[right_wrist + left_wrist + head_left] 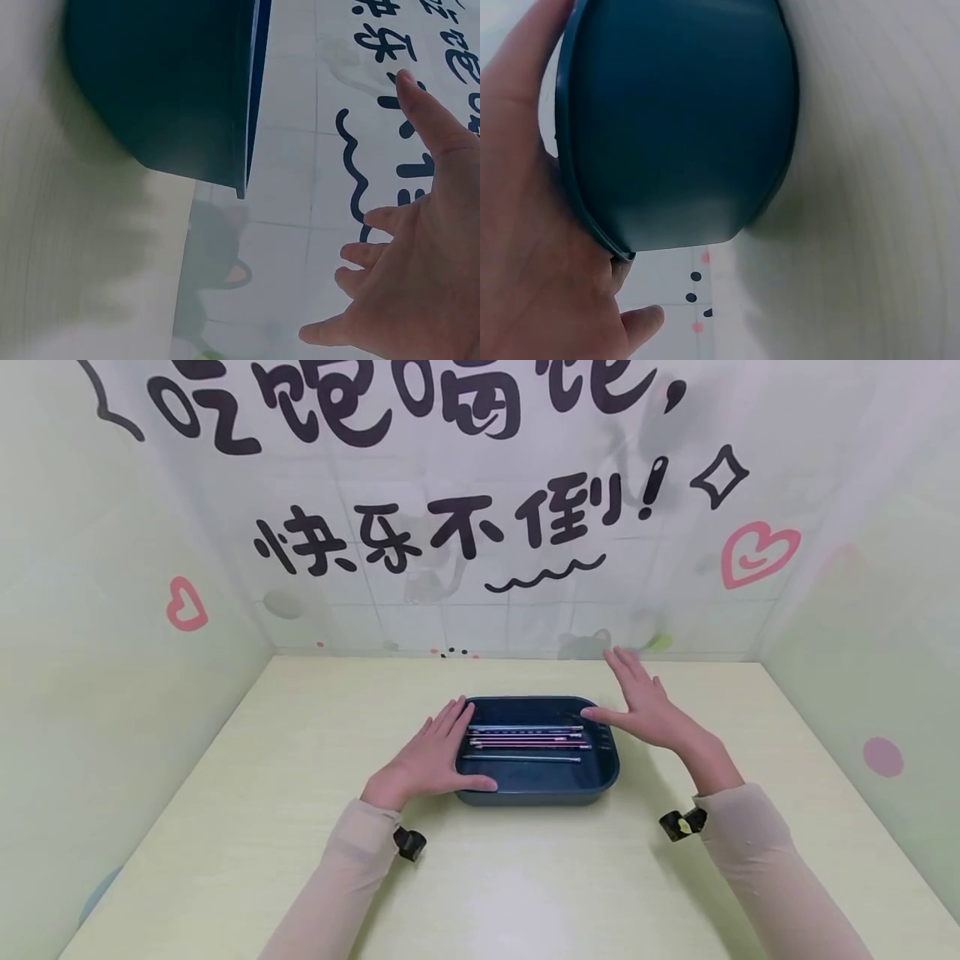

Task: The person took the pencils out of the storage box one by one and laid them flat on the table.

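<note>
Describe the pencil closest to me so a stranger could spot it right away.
On the pale table sits a dark blue tray. Inside, several pencils lie bunched together. Yours is the nearest pencil, set apart from that bunch by bare tray floor.

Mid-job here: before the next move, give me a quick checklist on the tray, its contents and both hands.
1. Pencils inside the tray: ok, all seen lie within its walls, running left to right.
2. Tray supported: ok, it appears to rest on the table.
3. Left hand at the tray: ok, at the left end, thumb over the front rim.
4. Firmness of that hold: cannot tell from these views.
5. Right hand on the tray: not ok if both hands are needed; it is spread, and the right wrist view shows a gap.
6. Pencil count: cannot tell, several lie too close together.
</note>
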{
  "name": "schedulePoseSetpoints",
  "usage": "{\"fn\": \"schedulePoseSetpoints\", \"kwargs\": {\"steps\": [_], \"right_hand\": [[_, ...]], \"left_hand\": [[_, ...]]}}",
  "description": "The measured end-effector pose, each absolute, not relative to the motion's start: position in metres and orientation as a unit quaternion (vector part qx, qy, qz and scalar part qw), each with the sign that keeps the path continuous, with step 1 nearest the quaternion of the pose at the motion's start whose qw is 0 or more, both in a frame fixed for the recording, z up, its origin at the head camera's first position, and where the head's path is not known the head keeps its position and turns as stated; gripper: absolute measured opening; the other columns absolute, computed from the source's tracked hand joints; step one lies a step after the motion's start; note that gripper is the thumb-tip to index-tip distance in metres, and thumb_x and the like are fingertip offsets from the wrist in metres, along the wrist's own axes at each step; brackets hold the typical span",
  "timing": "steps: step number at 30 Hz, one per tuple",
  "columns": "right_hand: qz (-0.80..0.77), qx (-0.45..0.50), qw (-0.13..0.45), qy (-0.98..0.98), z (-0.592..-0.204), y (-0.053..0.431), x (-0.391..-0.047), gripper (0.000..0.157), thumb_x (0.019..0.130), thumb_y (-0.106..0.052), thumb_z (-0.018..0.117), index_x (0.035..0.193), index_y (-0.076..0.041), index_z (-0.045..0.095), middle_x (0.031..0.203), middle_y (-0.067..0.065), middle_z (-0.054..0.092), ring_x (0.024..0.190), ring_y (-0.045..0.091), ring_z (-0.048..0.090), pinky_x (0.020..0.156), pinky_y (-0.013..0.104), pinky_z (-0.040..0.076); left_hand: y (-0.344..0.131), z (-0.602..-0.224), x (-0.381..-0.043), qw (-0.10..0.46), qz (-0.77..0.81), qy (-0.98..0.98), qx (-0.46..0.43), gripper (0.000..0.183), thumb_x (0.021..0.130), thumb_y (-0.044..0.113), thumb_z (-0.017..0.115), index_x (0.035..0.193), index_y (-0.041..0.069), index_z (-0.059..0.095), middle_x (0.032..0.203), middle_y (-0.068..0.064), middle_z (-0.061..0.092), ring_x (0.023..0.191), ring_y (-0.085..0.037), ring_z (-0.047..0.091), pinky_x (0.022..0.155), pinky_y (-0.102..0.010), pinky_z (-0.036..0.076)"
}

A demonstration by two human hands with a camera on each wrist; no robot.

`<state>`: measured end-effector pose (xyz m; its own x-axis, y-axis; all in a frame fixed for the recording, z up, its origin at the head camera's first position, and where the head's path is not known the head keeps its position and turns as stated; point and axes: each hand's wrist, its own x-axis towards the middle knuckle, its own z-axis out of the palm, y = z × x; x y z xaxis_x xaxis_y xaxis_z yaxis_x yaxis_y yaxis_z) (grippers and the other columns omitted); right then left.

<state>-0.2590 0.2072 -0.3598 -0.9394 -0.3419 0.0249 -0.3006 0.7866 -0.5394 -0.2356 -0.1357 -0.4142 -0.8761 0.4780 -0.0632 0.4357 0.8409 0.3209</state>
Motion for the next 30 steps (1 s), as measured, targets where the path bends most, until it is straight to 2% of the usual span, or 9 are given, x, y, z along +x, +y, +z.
{"fn": "schedulePoseSetpoints", "kwargs": {"steps": [7, 14, 30], "right_hand": [[-0.315, -0.189, 0.043, 0.929, -0.363, 0.202, -0.261, 0.099, 0.091, -0.05, 0.068, 0.161, -0.008, 0.011, 0.168, 0.018, 0.007, 0.155, 0.04, 0.007, 0.122, 0.065, 0.013], [-0.349, -0.204, 0.04, 0.914, -0.368, 0.197, -0.261, 0.089, 0.091, -0.043, 0.071, 0.158, -0.006, 0.023, 0.164, 0.019, 0.023, 0.151, 0.04, 0.022, 0.121, 0.062, 0.022], [-0.442, -0.236, 0.075, 0.862, -0.379, 0.187, -0.262, 0.075, 0.094, -0.026, 0.071, 0.155, -0.008, 0.031, 0.16, 0.018, 0.034, 0.143, 0.041, 0.04, 0.117, 0.061, 0.032]], "left_hand": [[-0.137, -0.415, -0.238, 0.075, 0.155, 0.953, 0.249, 0.127, 0.074, 0.071, 0.073, 0.161, 0.006, 0.005, 0.169, -0.014, -0.002, 0.157, -0.032, 0.0, 0.125, -0.058, 0.015], [-0.137, -0.415, -0.237, 0.077, 0.154, 0.954, 0.247, 0.127, 0.074, 0.071, 0.073, 0.161, 0.005, 0.006, 0.169, -0.014, -0.001, 0.158, -0.031, 0.0, 0.125, -0.058, 0.014], [-0.136, -0.413, -0.237, 0.077, 0.15, 0.955, 0.244, 0.129, 0.073, 0.072, 0.073, 0.161, 0.005, 0.006, 0.169, -0.013, -0.001, 0.158, -0.031, 0.001, 0.125, -0.058, 0.014]]}}
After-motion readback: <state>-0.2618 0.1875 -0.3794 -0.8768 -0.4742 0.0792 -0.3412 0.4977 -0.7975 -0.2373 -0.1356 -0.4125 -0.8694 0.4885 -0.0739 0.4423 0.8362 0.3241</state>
